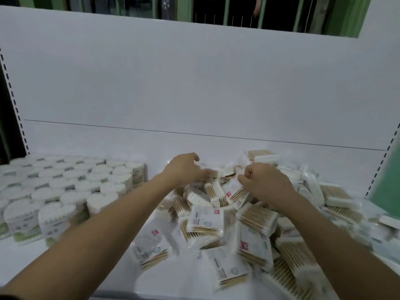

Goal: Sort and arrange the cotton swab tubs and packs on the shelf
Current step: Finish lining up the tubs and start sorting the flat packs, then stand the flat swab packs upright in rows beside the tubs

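A loose heap of flat cotton swab packs [249, 215], clear wrappers with wooden sticks and white labels, covers the right half of the white shelf [112, 276]. Heart-shaped cotton swab tubs [71, 185] stand in tidy rows on the left. Both my arms reach into the back of the heap. My left hand [184, 167] rests with curled fingers on packs at the heap's far left edge; whether it grips one is hidden. My right hand [263, 182] is curled, pinching the corner of a cotton swab pack [232, 188].
The shelf's white back panel [194, 83] rises right behind the heap. Slotted uprights stand at both sides. A green board [387, 182] leans at the far right. A single pack [149, 250] lies apart near the front edge.
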